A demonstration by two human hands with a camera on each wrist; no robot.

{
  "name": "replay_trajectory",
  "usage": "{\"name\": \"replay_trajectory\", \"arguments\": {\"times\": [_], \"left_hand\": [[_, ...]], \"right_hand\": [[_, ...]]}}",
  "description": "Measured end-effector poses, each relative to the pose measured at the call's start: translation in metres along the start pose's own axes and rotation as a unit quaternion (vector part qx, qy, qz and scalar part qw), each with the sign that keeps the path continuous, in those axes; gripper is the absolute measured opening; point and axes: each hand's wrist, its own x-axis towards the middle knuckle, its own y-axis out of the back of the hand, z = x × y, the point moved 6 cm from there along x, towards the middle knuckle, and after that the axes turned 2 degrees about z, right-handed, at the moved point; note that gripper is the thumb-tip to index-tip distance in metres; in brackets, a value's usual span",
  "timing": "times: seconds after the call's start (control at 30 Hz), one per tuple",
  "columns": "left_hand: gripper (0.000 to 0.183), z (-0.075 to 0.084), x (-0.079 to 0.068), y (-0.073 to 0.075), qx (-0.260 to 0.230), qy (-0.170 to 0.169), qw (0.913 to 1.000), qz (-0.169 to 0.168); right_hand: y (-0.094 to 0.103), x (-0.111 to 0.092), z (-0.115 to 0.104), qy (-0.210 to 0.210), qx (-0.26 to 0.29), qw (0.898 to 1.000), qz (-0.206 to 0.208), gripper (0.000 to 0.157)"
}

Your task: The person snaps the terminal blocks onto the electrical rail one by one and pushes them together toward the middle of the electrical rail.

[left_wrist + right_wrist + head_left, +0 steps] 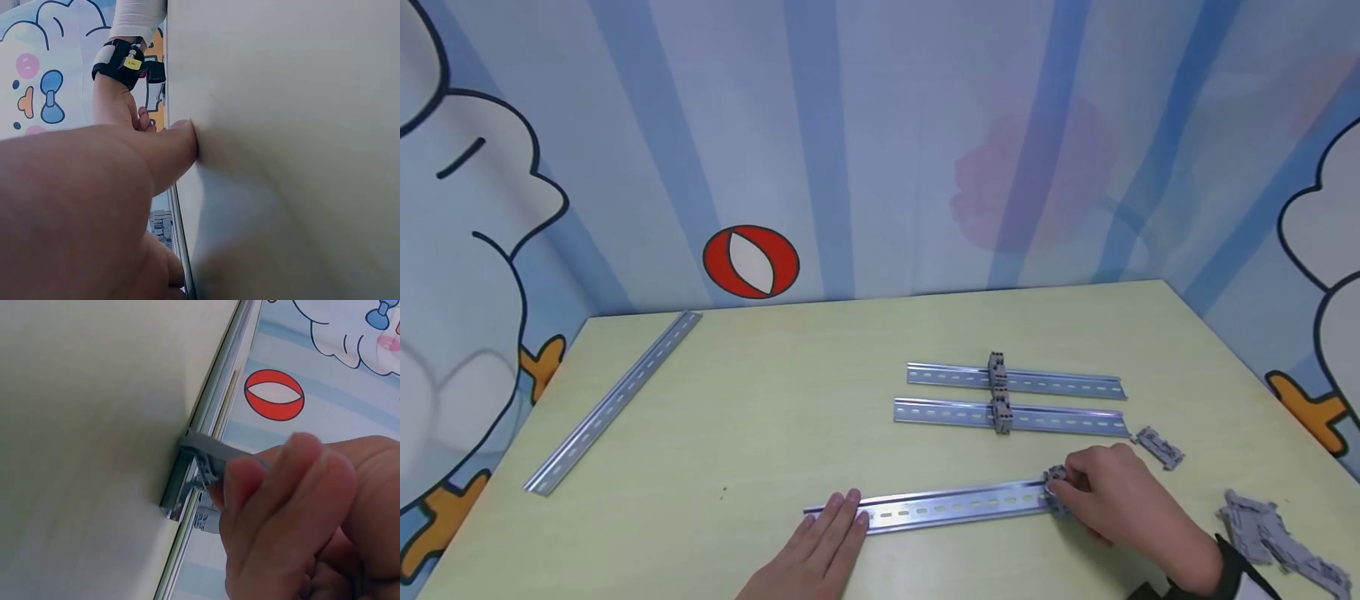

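A slotted metal DIN rail (955, 503) lies along the front of the table. My left hand (820, 546) rests on its left end with the fingers straight. At the other end, my right hand (1120, 496) pinches a small grey terminal block (1056, 488) between thumb and fingers. In the right wrist view that terminal block (215, 453) sits across the rail (215, 406) near its end, partly hidden by the fingers. The left wrist view shows mostly the left thumb (172, 150) against the tabletop.
Behind are two parallel rails (1060, 384) (1067, 420) with grey terminal blocks (1000, 400) across them. Another rail (617, 400) lies diagonally at the left. A loose grey block (1161, 447) and a pile of grey blocks (1277, 537) lie at the right.
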Motion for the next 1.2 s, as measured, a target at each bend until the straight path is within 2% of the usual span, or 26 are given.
{"name": "replay_trajectory", "arguments": {"times": [0.2,0.4,0.5,0.63,0.77,0.9,1.03,1.2], "left_hand": [[0.091,0.0,-0.002,0.002,0.035,-0.006,0.9985,0.042],[0.093,-0.001,-0.004,0.002,0.025,0.0,0.9992,0.03],[0.092,0.0,-0.004,0.0,0.017,0.003,0.9996,0.022],[0.09,0.002,-0.003,0.001,0.026,-0.003,0.9991,0.033],[0.091,0.002,-0.002,0.005,0.054,-0.014,0.9966,0.06],[0.092,0.0,-0.001,0.007,0.049,-0.017,0.9975,0.048],[0.092,0.0,-0.001,0.005,0.029,-0.014,0.9992,0.022],[0.091,0.0,-0.002,0.005,0.033,-0.013,0.9991,0.025]], "right_hand": [[-0.002,0.007,-0.006,0.019,0.007,0.999,-0.026,0.042],[-0.005,0.015,-0.007,0.043,0.036,0.997,-0.053,0.04],[-0.006,0.015,0.0,0.024,0.048,0.997,-0.06,0.041],[-0.005,0.008,0.009,-0.015,0.057,0.996,-0.065,0.04],[0.002,0.007,0.01,-0.032,0.05,0.998,-0.037,0.03],[0.006,0.007,0.012,-0.038,0.069,0.997,-0.027,0.019],[0.002,0.008,0.018,-0.063,0.135,0.987,-0.052,0.021],[-0.005,0.008,0.025,-0.096,0.21,0.97,-0.071,0.029]]}}
